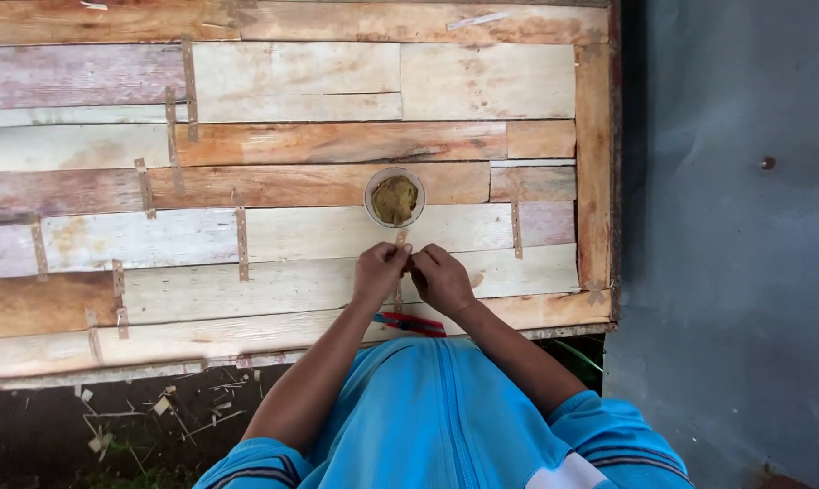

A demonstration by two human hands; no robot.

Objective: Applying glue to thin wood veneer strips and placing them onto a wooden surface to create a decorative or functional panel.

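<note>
Jacket: nearest the camera was your blue zip jacket, sleeves pushed up above the elbows, filling the bottom middle of the view.
Pliers: a red-handled tool, likely pliers, lay on the panel's near edge, just under your wrists and partly hidden by them.
Left hand: your left hand rested on the wood, fingers curled in narrow, tips pinching the near end of a thin strip.
Right hand: your right hand sat just beside the left, touching it at the fingertips, fingers likewise bent close and pressed on the same strip.
Strip: the small brown strip stood across a seam between two pale boards, its far end showing above your fingertips, just below the bowl.
Bowl: a small round bowl of yellow-brown paste sat on the panel, just beyond your hands, apart from them.
Panel: the patchwork wooden panel of pale and reddish boards carried many similar short strips over its seams.
Ground: wood chips lay on dark soil at lower left; a grey concrete floor ran along the right.
</note>
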